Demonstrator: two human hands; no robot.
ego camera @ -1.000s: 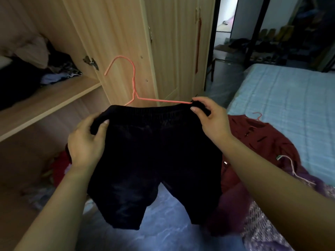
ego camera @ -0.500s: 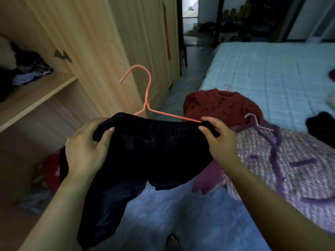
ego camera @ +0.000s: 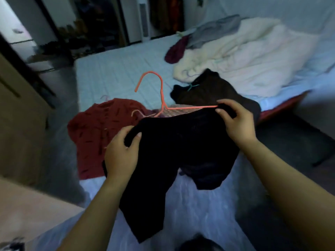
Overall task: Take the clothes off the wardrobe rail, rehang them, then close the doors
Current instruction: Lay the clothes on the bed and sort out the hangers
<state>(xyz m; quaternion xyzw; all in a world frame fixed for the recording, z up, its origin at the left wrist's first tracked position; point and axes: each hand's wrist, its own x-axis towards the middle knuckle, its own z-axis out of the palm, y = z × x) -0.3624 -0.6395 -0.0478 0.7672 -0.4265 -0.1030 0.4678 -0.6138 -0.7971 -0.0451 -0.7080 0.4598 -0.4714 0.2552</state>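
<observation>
A pair of black shorts (ego camera: 177, 156) hangs on an orange wire hanger (ego camera: 161, 96) that I hold up over the foot of the bed. My left hand (ego camera: 122, 153) grips the left end of the waistband. My right hand (ego camera: 235, 122) pinches the right end of the waistband together with the hanger's tip. The shorts' legs dangle below my hands. The wardrobe (ego camera: 20, 113) shows only as a wooden panel at the left edge; its rail is out of view.
The bed (ego camera: 116, 73) carries a dark red patterned garment (ego camera: 97, 131), a pink knit on a hanger (ego camera: 178, 112), a dark brown garment (ego camera: 215, 91), a cream blanket (ego camera: 253, 57) and a grey garment (ego camera: 215, 31). A shoe rack (ego camera: 72, 38) stands beyond.
I have turned right, away from the wardrobe and towards the bed. The shorts on their hanger came along in both hands, now held over the clothes on the bed.
</observation>
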